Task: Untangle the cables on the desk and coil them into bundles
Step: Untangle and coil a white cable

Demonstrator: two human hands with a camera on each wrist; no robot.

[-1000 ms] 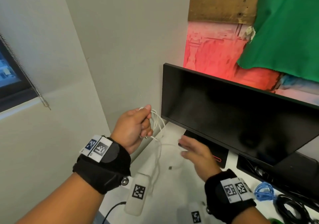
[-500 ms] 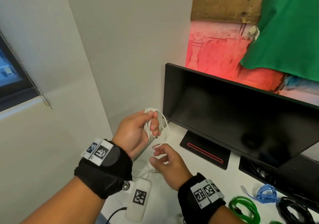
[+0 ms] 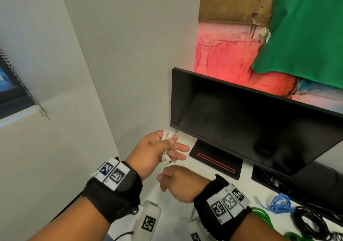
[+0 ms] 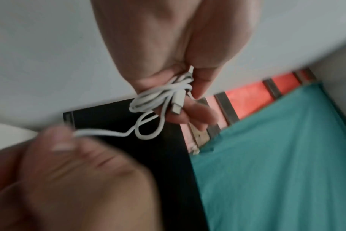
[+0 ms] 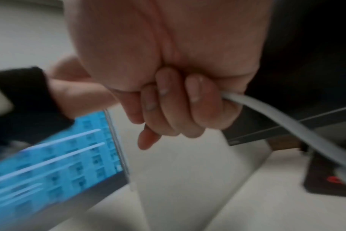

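A thin white cable (image 3: 168, 134) (image 4: 158, 96) is wound into a small coil that my left hand (image 3: 157, 149) (image 4: 180, 87) pinches between thumb and fingers, above the desk's back left corner. Its USB plug (image 4: 177, 104) lies against the left fingers. A loose tail runs from the coil down to my right hand (image 3: 178, 181) (image 5: 178, 106), which grips the white cable (image 5: 277, 118) in a curled fist just below the left hand. On the desk at lower right lie coiled bundles: a blue cable (image 3: 278, 203), a green cable (image 3: 260, 215) and a black cable (image 3: 310, 222).
A black monitor (image 3: 259, 121) on a stand with a red stripe (image 3: 216, 161) fills the right side, close to both hands. Grey walls meet in a corner behind the hands. The white desk (image 3: 172, 211) lies under my wrists. A black tray of cables (image 3: 274, 181) sits under the monitor.
My right hand swung from the monitor stand to just under the left hand and took the cable's tail. The white loops tightened into a compact coil in my left hand.
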